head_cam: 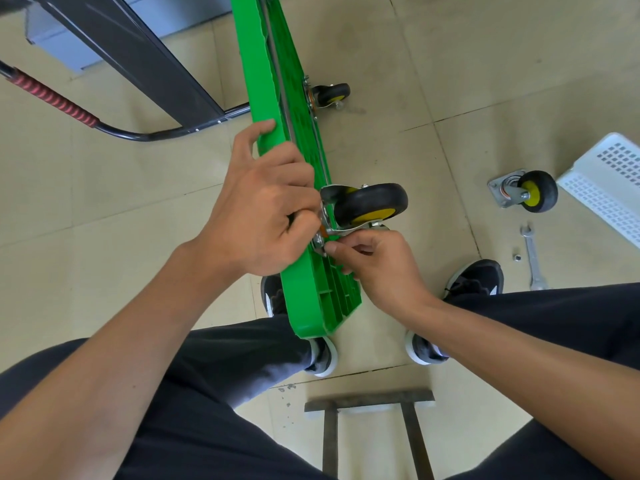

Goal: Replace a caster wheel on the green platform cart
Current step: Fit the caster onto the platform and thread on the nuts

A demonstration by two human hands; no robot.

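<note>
Both hands' fingers (pixel 330 248) pinch the rubber caster's (pixel 372 206) metal plate.

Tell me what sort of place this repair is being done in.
Probably a workroom or storeroom floor, not a proper workshop. The green platform cart stands on its edge on beige floor tiles, a wrench and a spare caster wheel lie loose on them, and a white perforated basket sits nearby.

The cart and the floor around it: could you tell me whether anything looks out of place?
The green cart stands on its edge, not its wheels. A loose caster, a wrench and a nut lie scattered on the floor to its right.
</note>
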